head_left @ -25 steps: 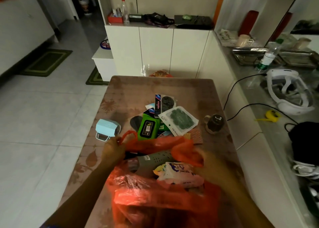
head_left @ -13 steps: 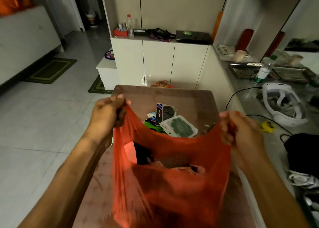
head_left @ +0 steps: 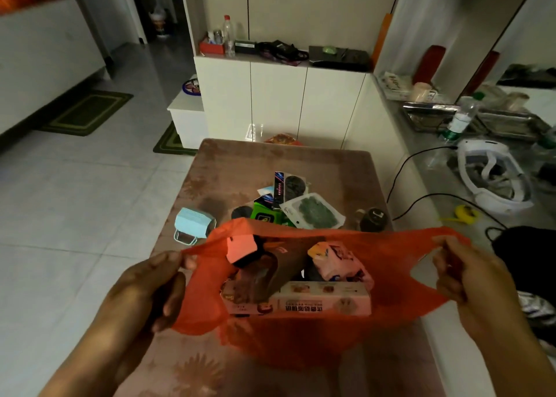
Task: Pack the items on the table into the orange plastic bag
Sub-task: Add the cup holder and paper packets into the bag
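The orange plastic bag point(head_left: 391, 255) is stretched wide over the near part of the brown table point(head_left: 240, 162). My left hand point(head_left: 144, 288) pinches its left handle and my right hand point(head_left: 472, 273) grips its right handle. Inside lie a long pink box point(head_left: 325, 302), a pink wipes packet point(head_left: 337, 264) and a dark item point(head_left: 264, 273). Beyond the bag on the table sit a light blue stack of masks point(head_left: 192, 223), a green pack point(head_left: 264, 214), a white pouch with a green pad point(head_left: 313, 211), a black card package point(head_left: 288, 184) and a small dark jar point(head_left: 373, 219).
A grey counter point(head_left: 421, 186) runs along the right with a white headset point(head_left: 493, 177), black cables, a yellow tape measure point(head_left: 464, 213) and a bottle point(head_left: 461, 117). White cabinets point(head_left: 276, 102) stand behind the table. Tiled floor lies to the left.
The bag came down from its raised position and its mouth is now pulled open sideways, showing the contents. Both hands dropped lower and moved further apart.
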The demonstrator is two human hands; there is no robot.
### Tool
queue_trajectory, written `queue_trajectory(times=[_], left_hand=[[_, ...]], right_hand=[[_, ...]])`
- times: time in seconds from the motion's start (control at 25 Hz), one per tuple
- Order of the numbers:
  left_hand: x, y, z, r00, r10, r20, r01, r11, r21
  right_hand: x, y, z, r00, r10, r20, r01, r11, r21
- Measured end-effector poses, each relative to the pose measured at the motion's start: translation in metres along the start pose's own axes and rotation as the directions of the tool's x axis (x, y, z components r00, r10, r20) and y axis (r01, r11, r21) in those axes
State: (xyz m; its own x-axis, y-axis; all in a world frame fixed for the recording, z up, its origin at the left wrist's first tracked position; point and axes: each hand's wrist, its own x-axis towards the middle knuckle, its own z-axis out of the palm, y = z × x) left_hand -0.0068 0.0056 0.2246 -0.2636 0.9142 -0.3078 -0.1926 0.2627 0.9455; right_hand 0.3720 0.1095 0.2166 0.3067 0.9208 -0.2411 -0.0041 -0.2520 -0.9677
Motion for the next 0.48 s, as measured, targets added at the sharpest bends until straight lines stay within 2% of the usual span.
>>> queue_trajectory(times=[0.12,0.16,0.24,0.28,0.36,0.4,0.48], left_hand=[[0.018,-0.012,-0.003,0.998,0.035,-0.049,-0.032,0.997,0.076],[0.026,-0.020,-0.003,0.997,0.042,-0.069,-0.034,0.993,0.115],[0.038,-0.038,-0.004,0.994,0.020,-0.105,-0.001,0.985,0.171],[0.042,-0.048,-0.005,0.994,0.001,-0.109,0.019,0.983,0.181],[0.046,-0.062,-0.006,0.993,-0.025,-0.114,0.045,0.983,0.178],[0.049,-0.067,-0.007,0.993,-0.031,-0.110,0.051,0.980,0.191],[0.055,-0.075,-0.009,0.994,-0.033,-0.104,0.056,0.971,0.232]], right_hand=[[0.013,-0.012,0.004,0.996,-0.060,-0.065,0.046,0.978,-0.203],[0.015,-0.014,0.009,0.991,-0.106,-0.085,0.068,0.927,-0.369],[0.008,-0.009,0.026,0.950,-0.279,-0.138,0.100,0.695,-0.712],[0.000,-0.002,0.040,0.905,-0.416,-0.089,0.199,0.599,-0.776],[-0.019,0.016,0.077,0.782,-0.605,0.152,0.503,0.468,-0.726],[-0.024,0.029,0.099,0.733,-0.610,0.300,0.605,0.385,-0.697],[-0.022,0.059,0.133,0.706,-0.456,0.542,0.684,0.240,-0.689]])
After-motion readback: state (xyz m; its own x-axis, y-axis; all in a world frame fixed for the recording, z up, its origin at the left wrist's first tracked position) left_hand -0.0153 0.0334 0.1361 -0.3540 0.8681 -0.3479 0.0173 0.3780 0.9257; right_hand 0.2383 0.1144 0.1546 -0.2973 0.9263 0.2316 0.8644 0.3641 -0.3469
